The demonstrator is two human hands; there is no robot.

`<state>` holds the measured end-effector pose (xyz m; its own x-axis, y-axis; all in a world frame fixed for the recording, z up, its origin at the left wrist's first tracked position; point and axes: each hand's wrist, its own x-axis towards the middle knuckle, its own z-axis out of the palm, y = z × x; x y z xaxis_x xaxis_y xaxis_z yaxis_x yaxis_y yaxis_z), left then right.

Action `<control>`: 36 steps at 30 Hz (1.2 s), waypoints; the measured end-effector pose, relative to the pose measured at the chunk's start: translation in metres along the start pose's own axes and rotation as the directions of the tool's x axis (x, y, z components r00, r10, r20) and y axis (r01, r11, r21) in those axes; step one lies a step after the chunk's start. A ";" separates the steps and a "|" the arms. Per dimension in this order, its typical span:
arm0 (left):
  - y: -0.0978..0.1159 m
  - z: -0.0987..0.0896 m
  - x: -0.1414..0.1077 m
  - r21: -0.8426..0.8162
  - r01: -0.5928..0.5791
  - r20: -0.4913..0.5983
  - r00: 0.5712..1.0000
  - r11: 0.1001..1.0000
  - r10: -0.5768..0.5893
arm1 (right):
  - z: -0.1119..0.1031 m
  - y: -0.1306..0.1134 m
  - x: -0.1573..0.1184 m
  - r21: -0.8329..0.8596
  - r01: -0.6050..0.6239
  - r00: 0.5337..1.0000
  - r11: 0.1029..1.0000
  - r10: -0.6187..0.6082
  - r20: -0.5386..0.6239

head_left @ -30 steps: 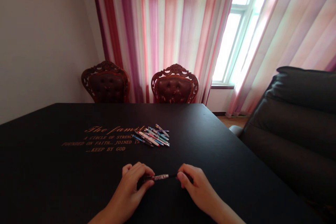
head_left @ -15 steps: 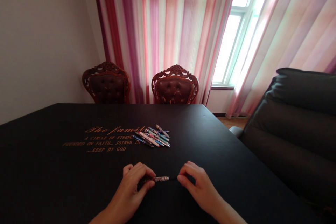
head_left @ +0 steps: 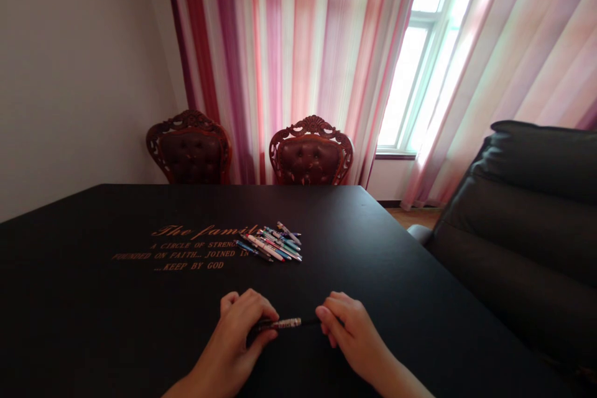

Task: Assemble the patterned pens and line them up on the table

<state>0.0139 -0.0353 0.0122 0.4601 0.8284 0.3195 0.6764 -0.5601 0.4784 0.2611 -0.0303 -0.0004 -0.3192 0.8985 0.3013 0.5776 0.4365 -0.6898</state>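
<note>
A slim pen with a patterned, light-coloured section and a dark right end lies level between my hands, close above the black table or on it. My left hand pinches its left part between thumb and fingers, which cover some of that end. On the other side, the thumb and fingers of my right hand close on the dark tip. Farther off, just beyond my hands, a loose pile of several pens in blue, white, pink and teal rests on the table.
The black tabletop carries gold lettering, partly covered by the pens. Behind its far edge stand two carved wooden chairs with dark padded backs. A black leather armchair is at the right, near the curtained window.
The right fingers have shifted and curled more around the pen's dark end. The pen has turned slightly and moved a little toward me. The pile of pens is unchanged.
</note>
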 end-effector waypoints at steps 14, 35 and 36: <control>-0.008 0.003 -0.038 0.369 -0.292 -0.158 0.916 0.882 0.369 | 0.024 0.000 -0.003 0.492 -0.473 0.880 0.731 0.358 0.313; -0.007 0.005 0.009 -0.962 0.239 0.170 0.901 0.129 -0.400 | -0.008 -0.006 0.001 0.290 -0.261 0.962 0.921 0.273 0.000; -0.007 0.006 0.009 -0.961 0.237 0.158 0.896 0.145 -0.416 | -0.008 -0.008 0.001 0.281 -0.255 0.964 0.925 0.266 -0.001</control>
<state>0.0169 -0.0236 0.0071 0.2220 0.9741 -0.0420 -0.3451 0.1188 0.9310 0.2627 -0.0326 0.0106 -0.1529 0.9824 0.1075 0.4051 0.1616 -0.8999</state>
